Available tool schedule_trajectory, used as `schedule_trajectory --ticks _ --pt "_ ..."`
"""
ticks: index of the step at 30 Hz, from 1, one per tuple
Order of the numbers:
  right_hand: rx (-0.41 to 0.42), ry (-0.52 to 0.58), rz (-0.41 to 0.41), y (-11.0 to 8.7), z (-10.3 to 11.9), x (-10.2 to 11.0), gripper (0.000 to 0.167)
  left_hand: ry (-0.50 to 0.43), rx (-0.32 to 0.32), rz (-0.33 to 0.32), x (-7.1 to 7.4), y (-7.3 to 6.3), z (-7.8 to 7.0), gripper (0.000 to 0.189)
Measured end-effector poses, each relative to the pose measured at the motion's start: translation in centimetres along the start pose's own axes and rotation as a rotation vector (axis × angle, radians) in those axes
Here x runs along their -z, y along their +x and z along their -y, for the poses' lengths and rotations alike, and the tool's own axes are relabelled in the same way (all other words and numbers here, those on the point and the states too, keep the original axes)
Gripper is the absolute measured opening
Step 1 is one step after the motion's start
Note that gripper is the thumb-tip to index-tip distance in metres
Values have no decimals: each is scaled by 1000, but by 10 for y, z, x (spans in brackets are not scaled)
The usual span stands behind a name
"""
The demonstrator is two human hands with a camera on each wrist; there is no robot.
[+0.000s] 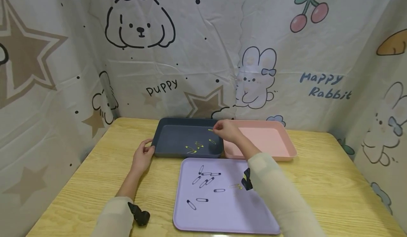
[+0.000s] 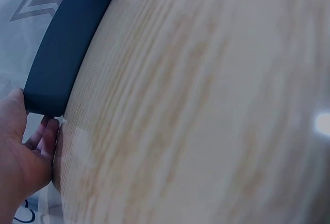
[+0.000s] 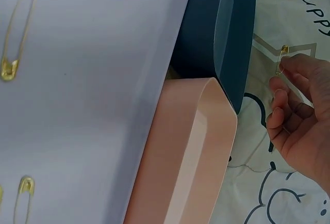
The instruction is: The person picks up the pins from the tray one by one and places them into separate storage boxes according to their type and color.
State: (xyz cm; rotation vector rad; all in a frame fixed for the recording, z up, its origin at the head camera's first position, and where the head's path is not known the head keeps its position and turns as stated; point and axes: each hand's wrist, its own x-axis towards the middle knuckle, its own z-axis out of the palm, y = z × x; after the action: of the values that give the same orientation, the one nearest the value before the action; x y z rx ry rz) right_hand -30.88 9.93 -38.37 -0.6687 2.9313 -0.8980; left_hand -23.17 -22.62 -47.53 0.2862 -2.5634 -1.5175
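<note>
Between thumb and forefinger, my right hand pinches a gold safety pin, held over the right end of the dark blue tray. Several gold safety pins lie in that tray. At the tray's left end, my left hand rests with fingers and thumb at the outer corner, seen also against the tray's side in the left wrist view. On the lilac tray in front lie several black safety pins and a few gold pins, partly beneath the right sleeve.
A pink tray stands right of the dark blue one, partly behind the right forearm. All the trays sit on a wood-grain table. A printed curtain hangs behind and at both sides. Black wrist cameras are strapped over the sleeves.
</note>
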Motion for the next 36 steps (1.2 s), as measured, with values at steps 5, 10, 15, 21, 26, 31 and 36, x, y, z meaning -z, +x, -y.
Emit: schedule_trajectory --ticks 5,10,15,21,26,31,36 --pt "13 -23 -4 3 3 -3 19 -7 -1 12 1 0 2 41" --pt "-5 3 4 7 3 -8 19 -18 -1 8 0 0 3 40" --pt "-7 -2 2 11 5 -15 17 -20 -12 -1 1 0 2 40" --pt "-39 3 22 15 11 -22 17 -26 -21 -8 1 0 2 39" --pt "-82 -5 39 18 14 -27 16 -33 -23 -15 0 2 5 39" --pt "-94 -18 41 20 14 -33 17 -31 -26 -16 0 3 6 40" --pt "-102 -24 26 23 13 -39 17 -41 -16 -10 0 3 5 39"
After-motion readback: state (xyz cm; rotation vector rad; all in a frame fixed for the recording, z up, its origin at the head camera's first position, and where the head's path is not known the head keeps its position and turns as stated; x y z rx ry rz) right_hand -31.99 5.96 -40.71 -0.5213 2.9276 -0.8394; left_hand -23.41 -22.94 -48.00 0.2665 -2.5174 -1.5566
